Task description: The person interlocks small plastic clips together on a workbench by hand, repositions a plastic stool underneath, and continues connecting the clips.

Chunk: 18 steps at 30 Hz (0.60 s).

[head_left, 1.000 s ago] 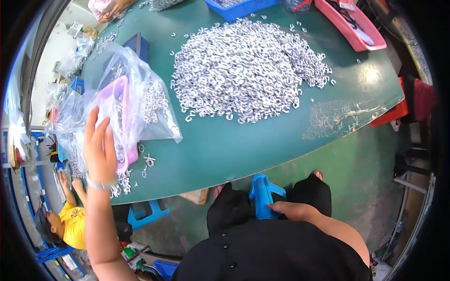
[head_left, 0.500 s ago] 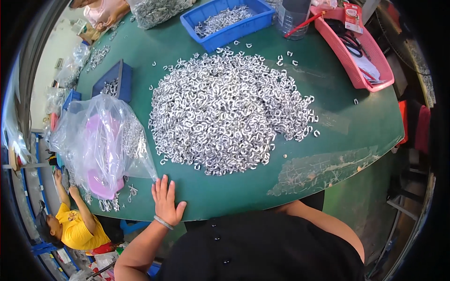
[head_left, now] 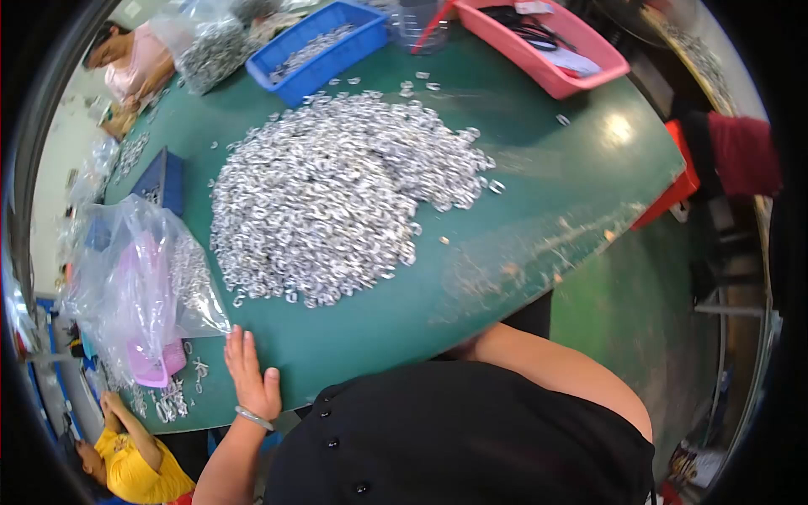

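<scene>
My left hand lies flat at the near edge of the green table, fingers stretched out and a bracelet at the wrist. Its fingertips are beside the corner of a clear plastic bag. Under and inside that bag show a pinkish-purple basket and small metal pieces. Beyond the hand spreads a large heap of small silvery U-shaped metal pieces. The right forearm reaches toward the table's near edge, where my right hand is hidden from sight.
Two blue bins, one at the back and one at the left, hold metal pieces. A pink basket with black-handled things stands at the back right. One person sits at the far left, another in yellow at the near left.
The view has swung to the right, so the heap, bins and bag appear farther left. My left hand stays flat by the bag's corner. The far person shows more fully.
</scene>
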Each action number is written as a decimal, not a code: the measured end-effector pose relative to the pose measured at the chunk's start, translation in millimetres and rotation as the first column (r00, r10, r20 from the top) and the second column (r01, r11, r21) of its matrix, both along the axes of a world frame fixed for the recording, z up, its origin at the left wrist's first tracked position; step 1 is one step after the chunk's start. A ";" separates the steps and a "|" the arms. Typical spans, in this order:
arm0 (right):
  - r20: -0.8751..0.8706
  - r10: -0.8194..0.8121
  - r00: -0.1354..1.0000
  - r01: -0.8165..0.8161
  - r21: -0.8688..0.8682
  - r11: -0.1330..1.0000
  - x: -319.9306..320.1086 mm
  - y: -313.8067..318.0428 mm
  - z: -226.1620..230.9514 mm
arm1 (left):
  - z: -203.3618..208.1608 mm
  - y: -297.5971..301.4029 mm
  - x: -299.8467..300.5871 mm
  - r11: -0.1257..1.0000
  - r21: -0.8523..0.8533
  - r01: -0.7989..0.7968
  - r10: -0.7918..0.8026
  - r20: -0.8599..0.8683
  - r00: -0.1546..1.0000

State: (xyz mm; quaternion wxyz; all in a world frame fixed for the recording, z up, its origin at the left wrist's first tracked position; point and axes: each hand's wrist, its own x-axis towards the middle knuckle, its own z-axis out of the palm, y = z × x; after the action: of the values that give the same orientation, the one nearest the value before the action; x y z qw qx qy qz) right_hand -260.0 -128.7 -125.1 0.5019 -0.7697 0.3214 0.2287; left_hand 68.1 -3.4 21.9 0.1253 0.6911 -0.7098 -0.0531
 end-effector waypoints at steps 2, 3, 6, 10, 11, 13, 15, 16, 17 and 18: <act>-0.019 0.051 0.998 -0.052 -0.038 0.998 22.6 1.7 -16.8 | -1.8 8.2 0.4 0.999 -0.024 -0.044 0.045 0.042 0.998; -0.050 0.079 0.996 -0.083 -0.071 0.994 30.1 5.7 -26.9 | -2.7 9.6 0.4 0.997 -0.061 -0.040 0.043 0.050 0.998; -0.110 0.107 0.988 -0.120 -0.122 0.985 45.1 12.4 -45.3 | -8.0 6.0 -1.2 0.996 -0.087 -0.031 0.036 0.056 0.998; 0.131 0.097 0.987 -0.065 -0.230 0.971 1.1 -2.2 -36.3 | -17.3 -1.3 -0.2 0.980 -0.198 -0.012 0.029 0.086 0.996; 0.081 0.188 0.979 -0.153 -0.324 0.934 -18.3 -4.1 -19.3 | -18.9 1.3 1.5 0.972 -0.234 -0.030 0.054 0.100 0.993; 0.081 0.156 0.984 -0.112 -0.398 0.910 -53.6 0.3 64.0 | -15.8 22.3 10.3 0.939 -0.331 -0.092 0.158 0.176 0.972; 0.230 0.195 0.953 -0.042 -0.538 0.842 -107.1 -2.3 115.9 | 5.7 29.8 13.6 0.867 -0.497 -0.044 0.093 0.073 0.993; 0.284 0.121 0.951 0.060 -0.553 0.831 -134.0 -0.7 151.6 | 29.5 28.6 3.2 0.821 -0.569 -0.038 0.036 -0.014 0.999; 0.302 -0.022 0.953 0.208 -0.599 0.773 -153.3 8.5 195.5 | 61.1 31.6 -5.4 0.802 -0.598 0.017 -0.001 0.027 1.000; 0.501 -0.043 0.865 0.398 -0.629 0.668 -171.4 16.5 228.0 | 93.8 42.5 -17.0 0.766 -0.643 -0.014 -0.063 -0.097 0.993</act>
State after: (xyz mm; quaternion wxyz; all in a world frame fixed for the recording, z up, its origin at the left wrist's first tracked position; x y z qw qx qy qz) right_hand -431.4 -112.2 102.9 0.2472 -0.8875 0.3542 -0.1608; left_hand 51.1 39.1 115.6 0.3932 0.5931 -0.6859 0.1525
